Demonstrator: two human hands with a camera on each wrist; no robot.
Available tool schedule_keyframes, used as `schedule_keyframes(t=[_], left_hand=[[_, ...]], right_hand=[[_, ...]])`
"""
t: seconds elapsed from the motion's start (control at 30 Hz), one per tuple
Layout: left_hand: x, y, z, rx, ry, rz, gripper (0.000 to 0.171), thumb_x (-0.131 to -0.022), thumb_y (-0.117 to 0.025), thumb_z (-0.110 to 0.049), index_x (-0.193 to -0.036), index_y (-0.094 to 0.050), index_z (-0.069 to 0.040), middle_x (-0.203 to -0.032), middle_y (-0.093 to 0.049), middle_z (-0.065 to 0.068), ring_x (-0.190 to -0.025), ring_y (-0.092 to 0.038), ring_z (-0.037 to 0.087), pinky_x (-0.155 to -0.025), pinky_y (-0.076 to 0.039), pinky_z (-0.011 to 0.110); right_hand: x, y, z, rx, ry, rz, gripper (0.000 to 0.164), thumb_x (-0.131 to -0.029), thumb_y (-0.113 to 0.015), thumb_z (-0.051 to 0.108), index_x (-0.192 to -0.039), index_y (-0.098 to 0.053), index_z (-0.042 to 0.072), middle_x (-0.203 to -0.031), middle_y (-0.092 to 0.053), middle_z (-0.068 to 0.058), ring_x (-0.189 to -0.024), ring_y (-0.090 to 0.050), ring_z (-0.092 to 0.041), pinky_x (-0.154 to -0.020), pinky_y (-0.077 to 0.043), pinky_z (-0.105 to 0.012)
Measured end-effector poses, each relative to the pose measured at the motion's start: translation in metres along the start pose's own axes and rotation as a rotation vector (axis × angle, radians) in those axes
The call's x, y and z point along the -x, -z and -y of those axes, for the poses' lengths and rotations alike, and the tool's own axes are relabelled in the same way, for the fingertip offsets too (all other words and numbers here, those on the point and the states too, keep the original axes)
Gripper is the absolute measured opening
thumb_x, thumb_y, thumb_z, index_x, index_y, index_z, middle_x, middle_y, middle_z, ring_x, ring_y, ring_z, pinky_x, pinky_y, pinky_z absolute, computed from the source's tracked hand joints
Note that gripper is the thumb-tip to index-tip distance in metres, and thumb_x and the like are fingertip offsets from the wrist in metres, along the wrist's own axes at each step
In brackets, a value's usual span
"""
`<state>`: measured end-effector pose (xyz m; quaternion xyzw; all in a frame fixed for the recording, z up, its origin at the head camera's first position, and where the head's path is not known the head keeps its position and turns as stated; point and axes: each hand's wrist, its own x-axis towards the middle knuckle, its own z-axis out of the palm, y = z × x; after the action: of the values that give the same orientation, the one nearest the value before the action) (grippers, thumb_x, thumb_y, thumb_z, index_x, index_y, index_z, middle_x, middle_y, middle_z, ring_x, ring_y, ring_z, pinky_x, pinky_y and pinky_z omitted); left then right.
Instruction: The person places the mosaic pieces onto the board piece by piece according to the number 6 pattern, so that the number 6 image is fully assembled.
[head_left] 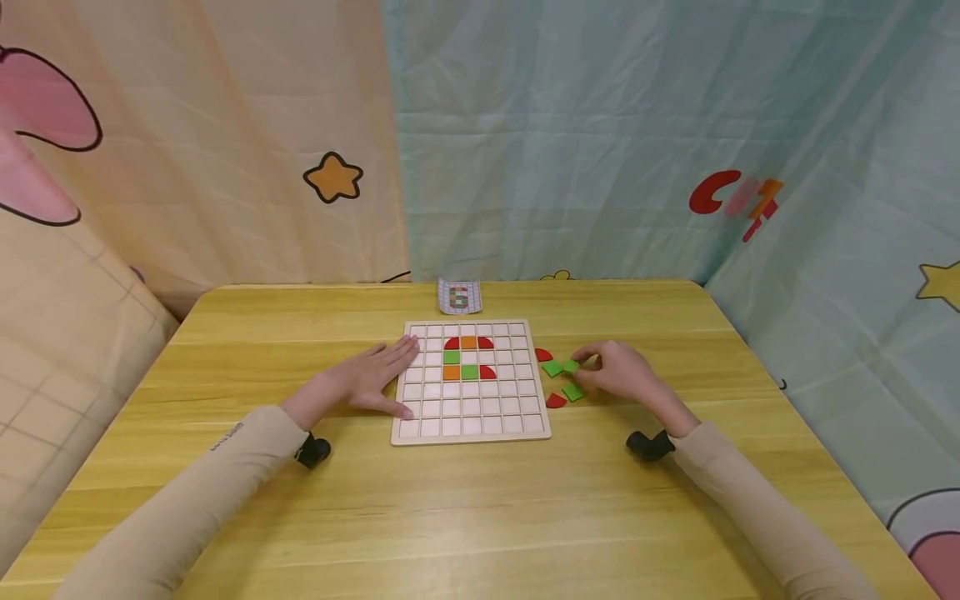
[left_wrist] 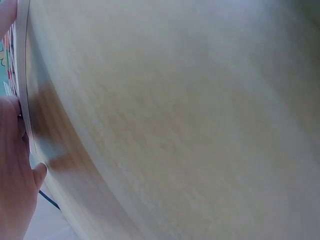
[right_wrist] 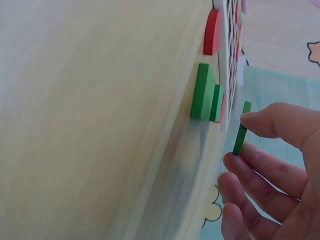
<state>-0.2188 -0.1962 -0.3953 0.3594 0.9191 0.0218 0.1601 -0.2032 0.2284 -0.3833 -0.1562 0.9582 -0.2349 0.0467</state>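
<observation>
A wooden grid board (head_left: 472,408) lies in the middle of the table. In its upper cells sit several red quarter-round, orange square and green square tiles. My left hand (head_left: 375,377) rests on the board's left edge, fingers spread and straight. To the right of the board, my right hand (head_left: 618,369) pinches a green square tile (right_wrist: 242,129) between thumb and fingers, raised off the table. Beneath and beside it lie two green square tiles (head_left: 573,392) and two red quarter-round tiles (head_left: 556,401).
A small pattern card (head_left: 459,297) with a coloured figure on a grid lies behind the board. The wooden table (head_left: 472,517) reaches back to printed curtains (head_left: 525,167). Each wrist bears a black camera (head_left: 649,446).
</observation>
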Motion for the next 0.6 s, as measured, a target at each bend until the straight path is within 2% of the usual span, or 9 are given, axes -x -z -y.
schedule_keyframes(t=[0.13, 0.33, 0.6], left_hand=[[0.0, 0.0, 0.0, 0.004, 0.003, 0.002, 0.111, -0.083, -0.053, -0.071, -0.154, -0.004, -0.002, -0.162, 0.003, 0.014, -0.151, -0.001, 0.03, -0.121, -0.011, 0.051], [-0.001, 0.0, 0.0, 0.01, 0.007, 0.004, 0.111, -0.082, -0.052, -0.072, -0.154, -0.004, -0.002, -0.163, 0.002, 0.014, -0.151, -0.001, 0.03, -0.121, -0.011, 0.052], [0.0, 0.0, 0.001, 0.016, -0.012, -0.015, 0.11, -0.083, -0.055, -0.069, -0.153, -0.007, 0.001, -0.162, -0.001, 0.018, -0.15, -0.004, 0.034, -0.12, -0.013, 0.055]], right_hand=[[-0.001, -0.001, 0.007, -0.019, 0.017, -0.007, 0.026, -0.086, -0.07, 0.024, -0.108, -0.073, 0.011, -0.098, -0.073, -0.006, -0.074, -0.062, -0.012, -0.063, -0.048, -0.027], [-0.002, -0.007, 0.016, -0.074, 0.035, 0.026, 0.029, -0.086, -0.071, 0.025, -0.111, -0.072, 0.01, -0.102, -0.073, -0.009, -0.069, -0.061, -0.01, -0.057, -0.047, -0.026], [-0.008, -0.015, 0.032, -0.073, 0.045, 0.046, 0.027, -0.085, -0.072, 0.028, -0.106, -0.073, 0.011, -0.098, -0.072, -0.005, -0.064, -0.057, -0.01, -0.055, -0.045, -0.025]])
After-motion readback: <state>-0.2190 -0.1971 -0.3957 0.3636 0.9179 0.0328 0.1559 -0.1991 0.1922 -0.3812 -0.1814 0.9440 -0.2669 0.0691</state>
